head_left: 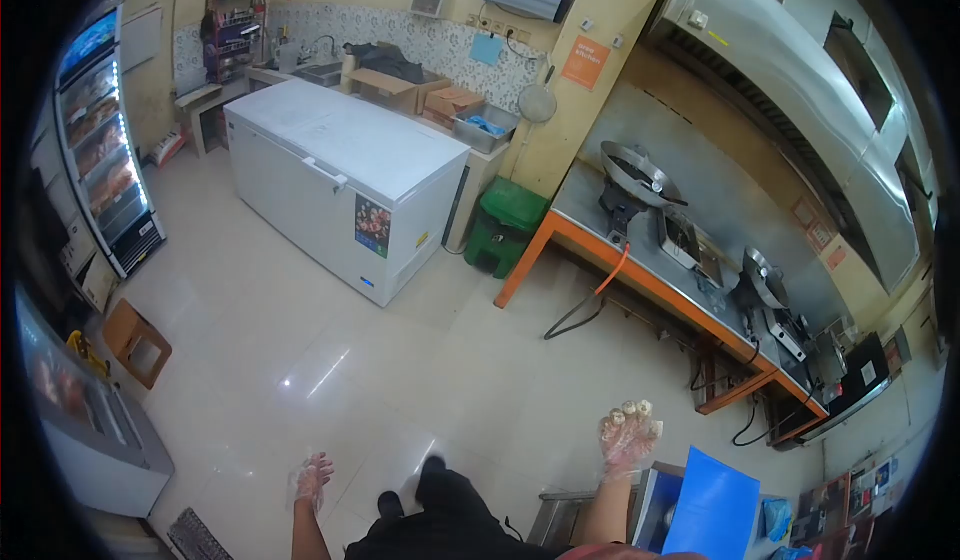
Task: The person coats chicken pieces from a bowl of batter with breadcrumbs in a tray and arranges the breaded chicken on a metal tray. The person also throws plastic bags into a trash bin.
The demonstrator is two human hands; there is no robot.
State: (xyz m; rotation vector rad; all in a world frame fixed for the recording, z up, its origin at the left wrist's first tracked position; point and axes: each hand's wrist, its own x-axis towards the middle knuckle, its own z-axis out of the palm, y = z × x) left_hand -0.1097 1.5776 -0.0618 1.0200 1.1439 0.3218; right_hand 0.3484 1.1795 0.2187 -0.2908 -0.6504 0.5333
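Observation:
My left hand (310, 480) is at the lower left over the floor, in a clear plastic glove. Its fingers are loosely bent and apart, with nothing visible in them. To the right, my right hand (629, 438) is raised, also in a clear glove, palm partly showing. White matter coats its fingertips; the fingers are slightly curled and the thumb stands off to the side. No separate object shows in it. Just below and right of that hand are a blue board (712, 505) and a metal surface (575, 512).
A white chest freezer (310, 195) stands ahead, with a green bin (507, 225) beside it. An orange-framed cooking table (680, 275) holds woks and burners on the right. A brown stool (137, 344) and lit display fridge (105, 150) are left.

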